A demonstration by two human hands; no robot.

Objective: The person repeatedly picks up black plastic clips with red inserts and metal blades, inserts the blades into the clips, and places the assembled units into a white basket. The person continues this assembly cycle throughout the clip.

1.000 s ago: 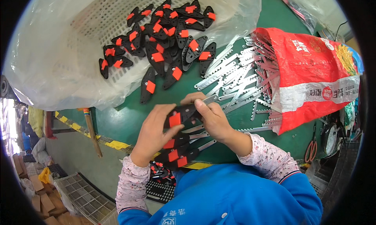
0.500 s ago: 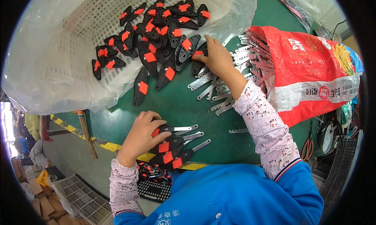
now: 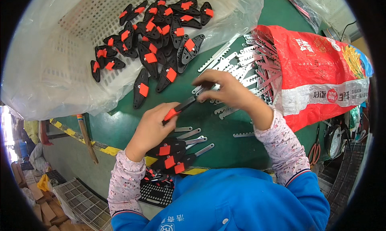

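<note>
My left hand (image 3: 152, 126) grips a black plastic handle (image 3: 185, 105) with a red tab, held tilted above the table. At the far tip of this handle is the thumb of my right hand (image 3: 229, 90), whose curled fingers stand apart from it. Near my right hand lies a loose heap of toothed metal strips (image 3: 243, 68). Below my left hand, several black handles with red tabs (image 3: 169, 162) lie fanned at the table edge, metal strips sticking out of them. More black handles (image 3: 150, 58) without visible strips are piled at the far left.
A plastic-lined white basket (image 3: 80, 62) lies behind the pile. The red woven sack (image 3: 317, 74) at right opens toward the strips. One toothed strip (image 3: 243, 135) lies alone on the green table (image 3: 225, 150). Scissors (image 3: 315, 152) hang at right; a wooden-handled tool (image 3: 87, 138) is at left.
My right hand has come back from the pile toward my left hand, and a handle is gone from the pile's right side. My left hand has left the fanned handles and now holds a handle.
</note>
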